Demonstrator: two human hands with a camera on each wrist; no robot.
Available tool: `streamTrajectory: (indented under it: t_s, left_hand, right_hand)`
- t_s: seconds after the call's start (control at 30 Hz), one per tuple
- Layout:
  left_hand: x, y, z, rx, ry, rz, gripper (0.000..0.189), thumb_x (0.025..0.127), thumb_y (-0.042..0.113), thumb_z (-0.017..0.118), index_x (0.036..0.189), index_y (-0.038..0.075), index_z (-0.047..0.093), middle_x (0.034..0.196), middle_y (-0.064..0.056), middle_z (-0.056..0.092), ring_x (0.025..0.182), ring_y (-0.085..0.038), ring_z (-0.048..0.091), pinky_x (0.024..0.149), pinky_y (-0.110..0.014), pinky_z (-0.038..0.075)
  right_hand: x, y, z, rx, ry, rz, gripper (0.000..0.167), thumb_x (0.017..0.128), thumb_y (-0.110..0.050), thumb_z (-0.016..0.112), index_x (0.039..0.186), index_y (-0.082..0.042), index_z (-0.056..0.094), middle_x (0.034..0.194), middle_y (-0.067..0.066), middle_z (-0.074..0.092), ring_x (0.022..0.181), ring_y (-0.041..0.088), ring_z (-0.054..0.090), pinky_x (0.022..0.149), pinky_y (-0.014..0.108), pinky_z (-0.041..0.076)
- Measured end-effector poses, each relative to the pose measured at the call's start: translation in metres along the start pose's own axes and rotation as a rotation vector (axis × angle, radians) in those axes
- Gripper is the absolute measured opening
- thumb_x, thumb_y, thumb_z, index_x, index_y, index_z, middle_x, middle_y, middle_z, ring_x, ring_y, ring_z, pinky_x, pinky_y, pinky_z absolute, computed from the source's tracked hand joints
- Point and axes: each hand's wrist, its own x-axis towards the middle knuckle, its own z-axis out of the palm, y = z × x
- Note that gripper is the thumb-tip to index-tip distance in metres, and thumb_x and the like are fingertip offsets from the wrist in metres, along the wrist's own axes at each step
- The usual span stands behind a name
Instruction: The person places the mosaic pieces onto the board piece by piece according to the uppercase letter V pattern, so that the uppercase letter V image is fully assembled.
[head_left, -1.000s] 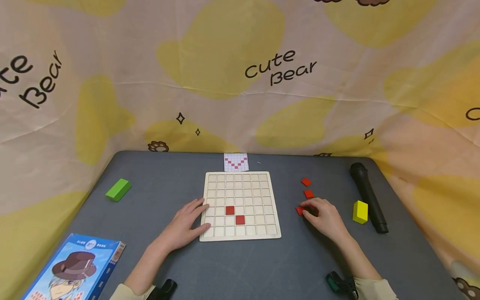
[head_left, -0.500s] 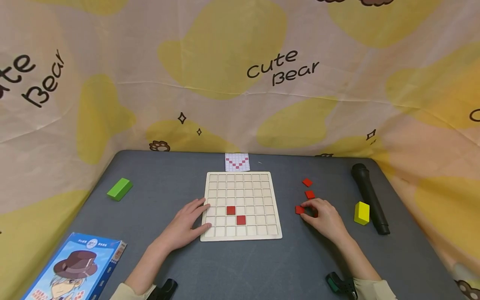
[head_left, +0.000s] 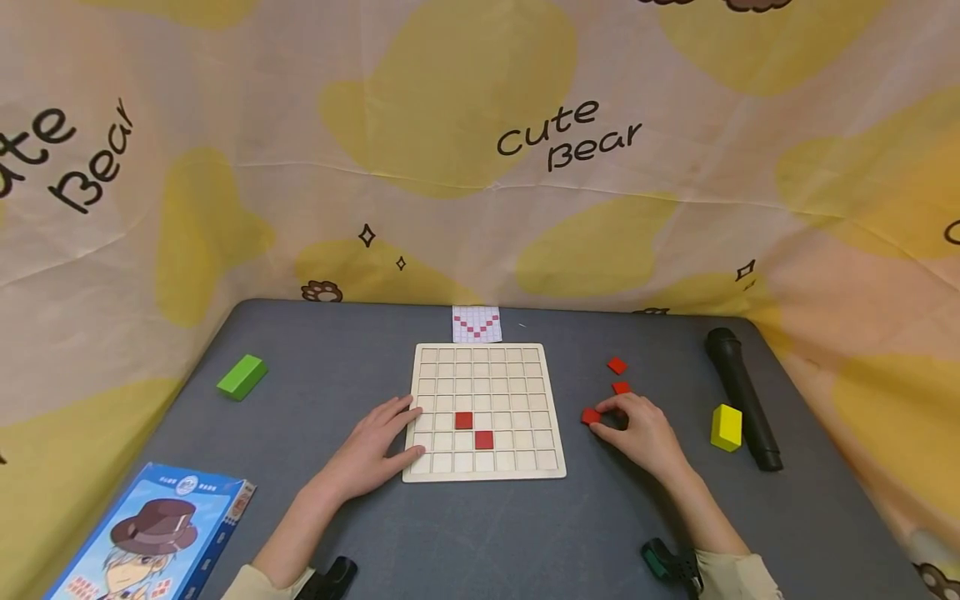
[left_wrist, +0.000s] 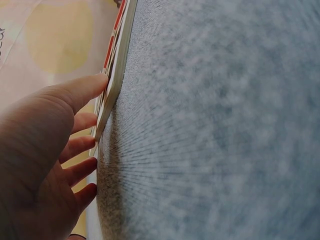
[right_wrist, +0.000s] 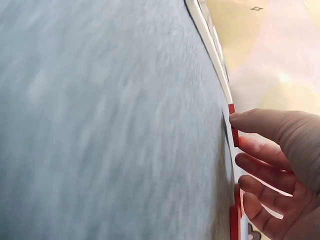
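In the head view my left hand (head_left: pixel 373 450) rests with spread fingers along the left edge of a pale gridded board (head_left: pixel 483 478). The left wrist view has its thumb and fingertips (left_wrist: pixel 86 172) at the board's edge. Two red square tiles, one (head_left: pixel 464 421) and another (head_left: pixel 483 440) diagonally below it, lie in the grid. To the right of the board, my right hand (head_left: pixel 643 433) pinches a red tile (head_left: pixel 590 417) between thumb and index finger; the right wrist view has this tile (right_wrist: pixel 235 137) close over the table. Two loose red tiles lie beyond the hand, one (head_left: pixel 617 365) and a nearer one (head_left: pixel 621 387).
A small card (head_left: pixel 477 323) with a pink V pattern lies behind the board. On the left are a green block (head_left: pixel 242 377) and a blue box (head_left: pixel 150 533). A yellow block (head_left: pixel 726 427) and black microphone (head_left: pixel 742 396) lie right. Patterned cloth (head_left: pixel 435 208) hangs behind the table.
My right hand has slid the red tile slightly left, toward the board, away from the two loose tiles. The left hand stays at the board's edge.
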Motion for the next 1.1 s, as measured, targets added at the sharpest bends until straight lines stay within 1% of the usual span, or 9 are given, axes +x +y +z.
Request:
streamTrajectory:
  t_s: [0.17,0.33,0.43,0.67,0.8,0.9,1.1]
  left_hand:
    - [0.000,0.000,0.000,0.009,-0.005,-0.013,0.061,0.091,0.036,0.069,0.141,0.007,0.051,0.152,-0.014,0.038,0.141,-0.038,0.029,0.107,-0.061,0.028]
    - [0.000,0.001,0.000,0.011,-0.009,-0.027,0.061,0.091,0.036,0.068,0.141,0.007,0.051,0.152,-0.013,0.038,0.141,-0.038,0.028,0.108,-0.061,0.027]
    - [0.000,0.001,0.000,0.008,-0.013,-0.032,0.061,0.091,0.036,0.068,0.142,0.007,0.051,0.153,-0.013,0.037,0.142,-0.038,0.028,0.108,-0.061,0.027]
    - [0.000,0.003,0.000,-0.006,-0.008,-0.029,0.062,0.091,0.036,0.069,0.142,0.006,0.051,0.153,-0.014,0.037,0.142,-0.038,0.028,0.108,-0.061,0.026]
    - [-0.001,0.003,0.000,-0.013,-0.005,-0.027,0.062,0.090,0.036,0.069,0.141,0.006,0.051,0.153,-0.014,0.037,0.142,-0.038,0.028,0.108,-0.061,0.026]
    - [-0.001,0.003,0.000,-0.016,-0.012,-0.032,0.061,0.091,0.036,0.069,0.142,0.007,0.051,0.153,-0.013,0.036,0.142,-0.037,0.027,0.109,-0.061,0.026]
    - [-0.001,0.003,0.000,-0.020,-0.026,-0.046,0.061,0.091,0.036,0.068,0.142,0.008,0.050,0.154,-0.012,0.036,0.143,-0.037,0.026,0.110,-0.060,0.025]
  right_hand:
    - [0.008,-0.012,0.008,0.037,-0.002,0.008,0.022,0.079,-0.022,0.082,0.096,-0.013,0.073,0.095,0.003,0.067,0.083,0.020,0.056,0.076,0.041,0.046]
    - [0.018,-0.028,0.020,0.085,-0.017,0.002,0.022,0.078,-0.023,0.083,0.096,-0.014,0.074,0.098,0.002,0.067,0.088,0.019,0.057,0.080,0.041,0.048]
    - [0.023,-0.039,0.027,0.110,-0.033,-0.011,0.023,0.077,-0.024,0.083,0.095,-0.015,0.073,0.099,0.001,0.067,0.091,0.020,0.057,0.082,0.040,0.048]
    - [0.036,-0.064,0.042,0.155,-0.057,-0.059,0.022,0.078,-0.024,0.083,0.095,-0.015,0.074,0.097,0.000,0.066,0.086,0.019,0.054,0.076,0.036,0.046]
    - [0.044,-0.080,0.051,0.180,-0.068,-0.072,0.019,0.078,-0.024,0.082,0.094,-0.016,0.074,0.095,-0.002,0.067,0.085,0.018,0.055,0.075,0.034,0.045]
    - [0.049,-0.093,0.059,0.197,-0.079,-0.086,0.018,0.079,-0.024,0.081,0.094,-0.016,0.073,0.095,-0.003,0.067,0.086,0.017,0.056,0.077,0.035,0.047]
    - [0.058,-0.115,0.072,0.243,-0.092,-0.135,0.021,0.079,-0.022,0.081,0.094,-0.011,0.073,0.096,-0.001,0.068,0.090,0.018,0.058,0.081,0.037,0.048]
